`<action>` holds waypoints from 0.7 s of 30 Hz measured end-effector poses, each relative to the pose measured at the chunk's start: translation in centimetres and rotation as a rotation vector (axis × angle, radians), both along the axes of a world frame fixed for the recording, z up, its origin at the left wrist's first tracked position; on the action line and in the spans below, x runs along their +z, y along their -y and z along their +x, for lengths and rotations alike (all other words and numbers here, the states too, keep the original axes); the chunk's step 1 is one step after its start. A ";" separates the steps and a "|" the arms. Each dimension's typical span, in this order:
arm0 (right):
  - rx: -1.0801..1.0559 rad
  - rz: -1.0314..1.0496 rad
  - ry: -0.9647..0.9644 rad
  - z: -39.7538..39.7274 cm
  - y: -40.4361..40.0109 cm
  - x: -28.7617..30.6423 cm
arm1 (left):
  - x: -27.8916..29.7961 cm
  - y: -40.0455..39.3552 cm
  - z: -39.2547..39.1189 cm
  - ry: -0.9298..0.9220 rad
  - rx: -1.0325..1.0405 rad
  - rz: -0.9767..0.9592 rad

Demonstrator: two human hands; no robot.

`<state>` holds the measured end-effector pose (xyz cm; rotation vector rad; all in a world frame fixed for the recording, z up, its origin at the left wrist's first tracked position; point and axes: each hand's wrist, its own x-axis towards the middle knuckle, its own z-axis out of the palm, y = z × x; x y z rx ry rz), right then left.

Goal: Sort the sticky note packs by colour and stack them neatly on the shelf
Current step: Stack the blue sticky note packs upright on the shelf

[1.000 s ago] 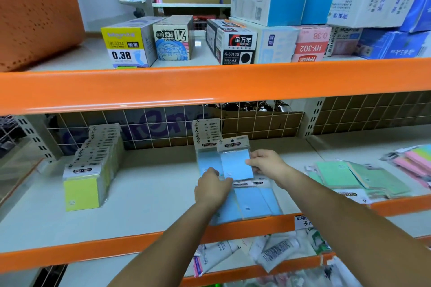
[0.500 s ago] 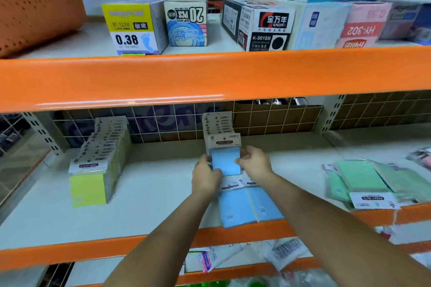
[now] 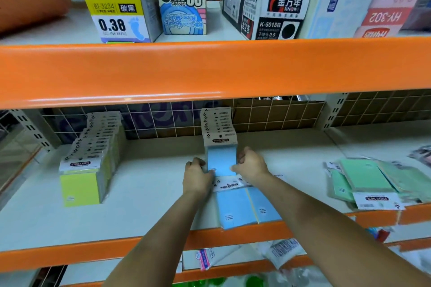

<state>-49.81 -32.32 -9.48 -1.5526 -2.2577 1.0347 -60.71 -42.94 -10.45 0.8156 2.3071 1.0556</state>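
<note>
An upright row of blue sticky note packs [image 3: 221,158] stands in the middle of the white shelf [image 3: 151,182]. My left hand [image 3: 197,178] presses the front pack's left edge and my right hand [image 3: 250,168] its right edge. Flat blue packs [image 3: 245,207] lie in front, near the orange shelf lip, partly under my wrists. A neat upright row of yellow-green packs [image 3: 88,163] stands at the left. Loose green packs [image 3: 373,182] lie in a heap at the right.
An orange beam [image 3: 210,70] crosses above the working shelf, carrying pen boxes [image 3: 121,11]. A wire grid [image 3: 268,116] backs the shelf. A lower shelf [image 3: 233,258] holds wrapped items. Bare shelf surface lies between the yellow-green and blue rows.
One second ago my right hand held a blue pack beside the row. Both hands have since set it at the row's front and squared it; the camera moved closer.
</note>
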 end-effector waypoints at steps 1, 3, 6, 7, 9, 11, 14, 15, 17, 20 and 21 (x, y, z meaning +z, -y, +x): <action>0.011 -0.001 0.021 0.0 -0.1 0.1 | -0.1 0.0 -0.1 -0.006 -0.014 -0.013; 0.022 -0.005 0.058 -0.1 -0.1 0.1 | -0.4 -0.1 -0.2 -0.011 -0.025 -0.027; 0.019 -0.016 0.065 -0.1 -0.2 0.2 | -0.5 -0.3 0.0 0.003 -0.020 -0.040; 0.025 -0.022 0.062 0.0 -0.2 0.4 | -0.3 -0.3 0.0 0.009 -0.020 -0.047; 0.034 -0.041 0.039 0.0 -0.1 0.9 | 0.2 -0.1 0.0 0.016 -0.009 -0.058; 0.047 -0.039 0.024 0.4 0.1 1.5 | 0.7 0.1 0.1 0.012 0.004 -0.064; 0.074 0.019 0.025 0.9 0.5 2.4 | 1.4 0.7 0.5 -0.020 0.010 -0.109; 0.083 0.028 0.017 1.0 0.8 2.8 | 1.6 0.9 0.7 -0.029 0.012 -0.135; 0.117 0.016 0.004 1.1 1.5 3.7 | 2.0 1.2 1.1 -0.034 0.004 -0.181; 0.179 -0.067 0.006 1.2 3.0 4.5 | 2.8 1.7 1.9 -0.019 -0.032 -0.232; 0.184 -0.105 0.010 1.3 3.5 4.6 | 3.1 1.9 2.2 -0.008 -0.041 -0.252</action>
